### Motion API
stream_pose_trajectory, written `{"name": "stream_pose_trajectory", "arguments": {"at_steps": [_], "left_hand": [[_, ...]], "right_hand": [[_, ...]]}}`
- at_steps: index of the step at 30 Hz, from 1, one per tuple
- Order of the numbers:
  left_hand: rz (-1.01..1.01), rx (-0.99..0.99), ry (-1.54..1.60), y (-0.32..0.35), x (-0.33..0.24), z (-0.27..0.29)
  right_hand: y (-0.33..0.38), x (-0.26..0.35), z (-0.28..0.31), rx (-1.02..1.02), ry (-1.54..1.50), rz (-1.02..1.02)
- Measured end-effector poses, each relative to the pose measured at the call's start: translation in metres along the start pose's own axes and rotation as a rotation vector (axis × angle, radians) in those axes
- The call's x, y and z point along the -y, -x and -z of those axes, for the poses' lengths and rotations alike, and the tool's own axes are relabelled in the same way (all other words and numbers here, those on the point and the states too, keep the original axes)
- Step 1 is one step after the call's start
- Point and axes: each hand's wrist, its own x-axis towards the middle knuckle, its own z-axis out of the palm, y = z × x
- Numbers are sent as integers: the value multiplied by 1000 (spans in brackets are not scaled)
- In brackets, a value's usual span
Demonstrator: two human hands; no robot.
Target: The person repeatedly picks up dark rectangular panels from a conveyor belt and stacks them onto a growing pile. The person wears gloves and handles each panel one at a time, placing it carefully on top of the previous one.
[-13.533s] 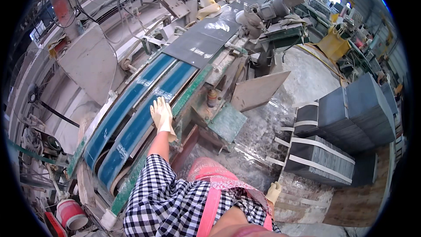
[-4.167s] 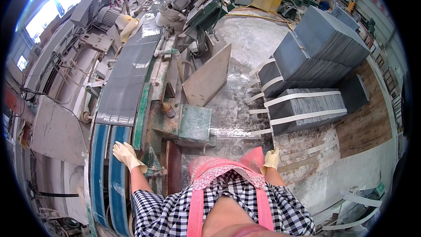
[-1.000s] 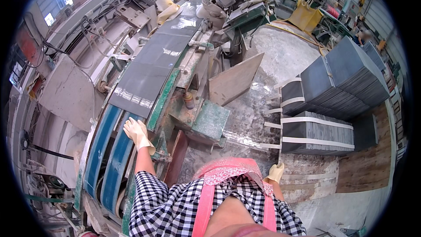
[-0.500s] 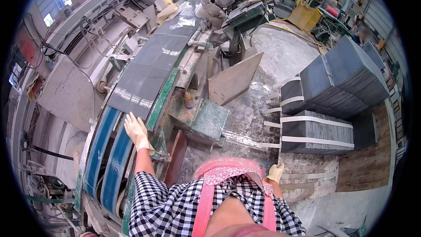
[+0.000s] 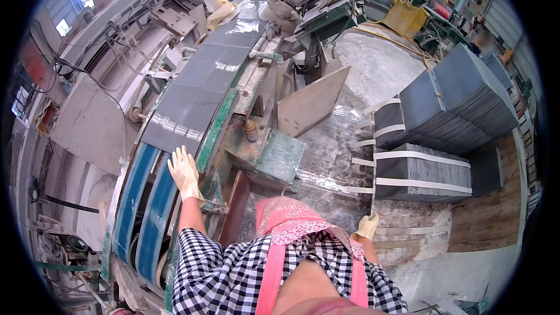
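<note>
Grey rectangular tiles lie end to end along a conveyor with two blue belts. At the near edge of the closest tile is my left hand, in a pale rubber glove, fingers stretched out and holding nothing. Its fingertips overlap the tile's near right corner; whether they touch it I cannot tell. My right hand, gloved likewise, is low at my right side, beside the near left edge of a wooden board. Its fingers show too little to tell their grip. A strapped stack of thin grey tiles stands just beyond it.
More tall grey stacks stand at the right. Beside the conveyor are a green metal box, a spray can and a leaning stone slab. Motors and machinery crowd the far end. White straps hang over the board's edge.
My left hand has shifted very slightly to the right and up, fingers still stretched. The right hand has hardly moved.
</note>
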Motion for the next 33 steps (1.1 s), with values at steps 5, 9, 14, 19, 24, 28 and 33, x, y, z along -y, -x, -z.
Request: {"name": "stream_pose_trajectory", "arguments": {"at_steps": [5,9,14,19,24,28,33], "left_hand": [[-5,-64,-12,3,9,-14],[-14,-79,-24,1,5,-9],[-4,-88,5,-3,5,-6],[-4,-86,20,-5,2,-1],[11,-73,19,-4,3,-1],[10,-73,9,-4,2,-1],[19,-80,10,-4,4,-3]], "right_hand": [[12,16,2,-43,52,71],[4,3,1,-29,57,48],[-8,-16,1,-29,110,74],[-10,-22,0,-34,13,45],[8,10,5,-2,107,47],[2,0,5,-34,159,89],[-1,-4,3,-51,146,98]]}}
